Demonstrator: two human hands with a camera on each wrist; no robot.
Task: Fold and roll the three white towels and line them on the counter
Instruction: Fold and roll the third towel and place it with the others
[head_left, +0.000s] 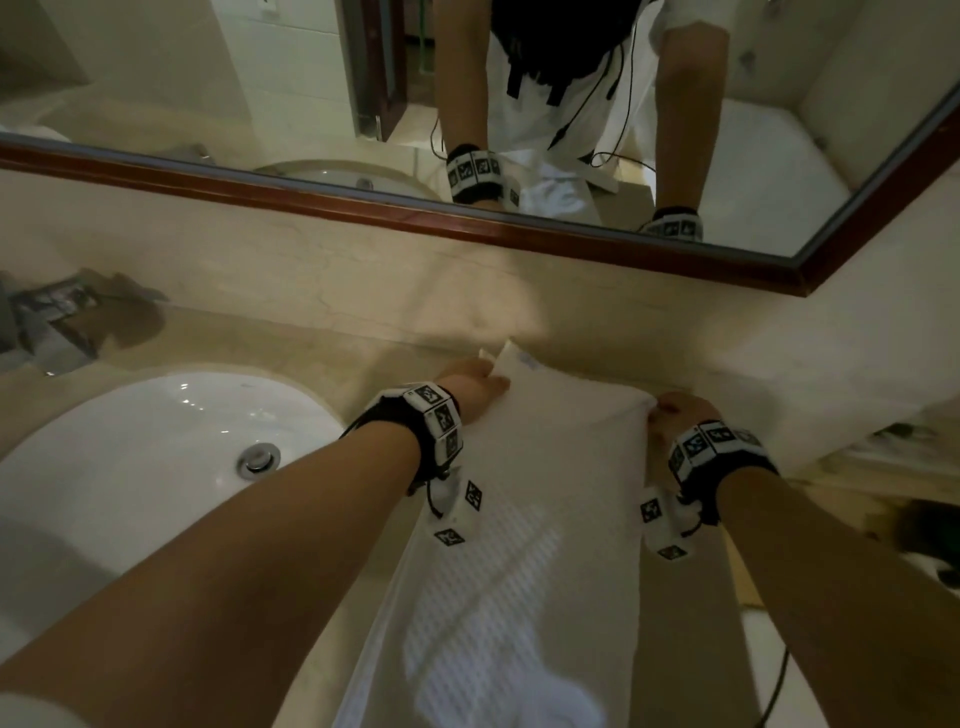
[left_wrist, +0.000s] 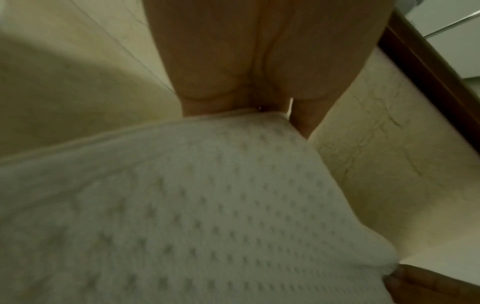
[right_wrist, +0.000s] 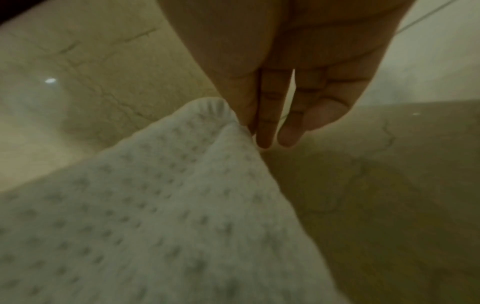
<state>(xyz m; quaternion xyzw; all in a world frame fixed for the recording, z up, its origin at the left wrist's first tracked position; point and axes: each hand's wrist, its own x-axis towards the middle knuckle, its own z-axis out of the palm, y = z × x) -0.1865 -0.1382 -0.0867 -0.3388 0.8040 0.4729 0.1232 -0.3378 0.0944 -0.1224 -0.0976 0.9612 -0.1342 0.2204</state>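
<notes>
A white waffle-textured towel (head_left: 540, 499) lies lengthwise on the beige marble counter (head_left: 363, 332) and hangs over its front edge toward me. My left hand (head_left: 475, 384) pinches the towel's far left corner, where a small label sticks up. My right hand (head_left: 675, 410) pinches the far right corner. In the left wrist view the left hand (left_wrist: 259, 102) grips the towel (left_wrist: 194, 205) at its edge. In the right wrist view the right hand (right_wrist: 249, 121) pinches the bunched corner of the towel (right_wrist: 155, 205), with two fingers (right_wrist: 288, 135) hanging straight beside it. Only one towel is in view.
A white sink basin (head_left: 156, 447) with a metal drain (head_left: 258, 458) sits left of the towel. A wood-framed mirror (head_left: 467, 208) runs along the back wall. A dark object (head_left: 67, 317) lies at the counter's far left. Dark items (head_left: 930, 535) sit at the right edge.
</notes>
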